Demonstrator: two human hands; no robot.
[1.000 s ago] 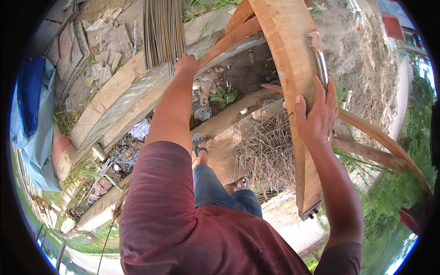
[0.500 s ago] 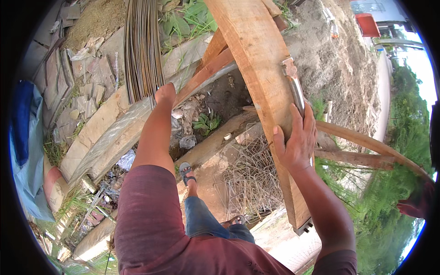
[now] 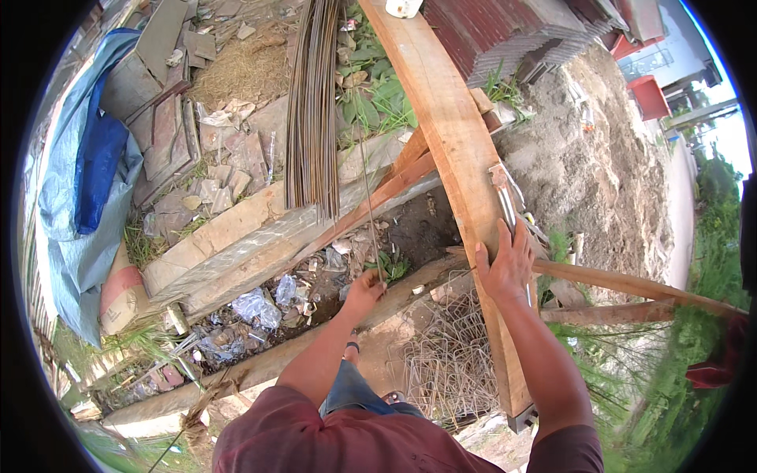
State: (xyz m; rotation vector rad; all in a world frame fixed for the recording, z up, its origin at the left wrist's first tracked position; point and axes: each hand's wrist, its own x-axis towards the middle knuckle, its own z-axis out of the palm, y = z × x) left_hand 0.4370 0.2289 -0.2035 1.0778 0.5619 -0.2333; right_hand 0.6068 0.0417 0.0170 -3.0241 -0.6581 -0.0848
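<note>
Low at centre, my left hand (image 3: 365,293) is closed on one end of a thin steel rod (image 3: 371,206), which runs up and away past a bundle of similar rods. A long wooden plank (image 3: 451,118) slopes across in front of me. My right hand (image 3: 509,264) lies on its right side, fingers stretched and thumb apart on the wood. Beneath those fingers runs a shiny metal bar (image 3: 505,197) with a broader worn head. How the bar is fixed to the plank cannot be made out.
The rusty rod bundle (image 3: 313,118) lies beyond the ditch, left of the plank. Bent wire stirrups (image 3: 449,355) are heaped below the plank. Wooden braces (image 3: 607,280) stick out right. A blue tarp (image 3: 67,205) hangs at left; corrugated sheets (image 3: 505,35) are stacked at the back.
My left hand has drawn back toward me from the rod bundle, bringing a single rod with it. My right hand stays on the plank and metal bar. The view has shifted.
</note>
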